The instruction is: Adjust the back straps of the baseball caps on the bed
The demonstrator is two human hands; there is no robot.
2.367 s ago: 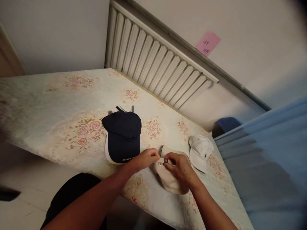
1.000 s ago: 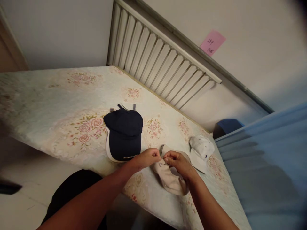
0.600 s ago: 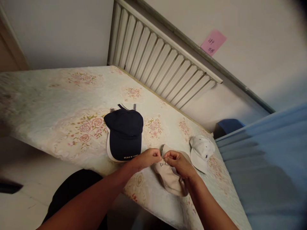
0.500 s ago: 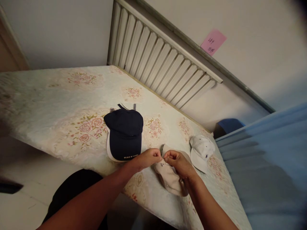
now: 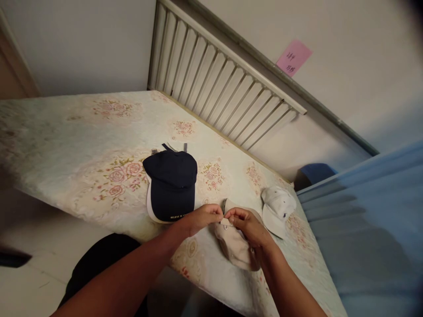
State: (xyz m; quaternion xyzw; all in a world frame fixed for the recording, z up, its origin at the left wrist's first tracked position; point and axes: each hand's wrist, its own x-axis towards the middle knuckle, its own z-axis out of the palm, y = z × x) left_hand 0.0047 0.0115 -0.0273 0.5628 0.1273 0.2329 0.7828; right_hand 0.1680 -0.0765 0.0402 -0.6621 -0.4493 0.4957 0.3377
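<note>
A beige baseball cap (image 5: 236,248) lies near the front edge of the bed or table, its crown toward me and a small metal buckle (image 5: 226,227) showing at its back band. My left hand (image 5: 206,218) is closed, thumb and forefinger pinching the band just above the buckle. Close beside it, my right hand (image 5: 246,222) pinches the same band, fingers bent. The strap between the fingertips is mostly hidden. Left of my hands rest a navy cap (image 5: 172,189) with lettering on its brim and a white brim under it. A white cap (image 5: 279,204) sits to the right.
A flower-patterned cover (image 5: 132,123) spreads over the surface. Behind it stands a white radiator (image 5: 218,79) along the wall, with a pink note (image 5: 294,57) above. A blue curtain (image 5: 373,229) hangs at the right, near a dark blue object (image 5: 315,173). A black rounded thing (image 5: 102,259) is at lower left.
My fingers have shifted slightly at the beige cap's band, and the buckle has turned and moved a little. My left hand's fingertips are a bit lower. The other caps stay put.
</note>
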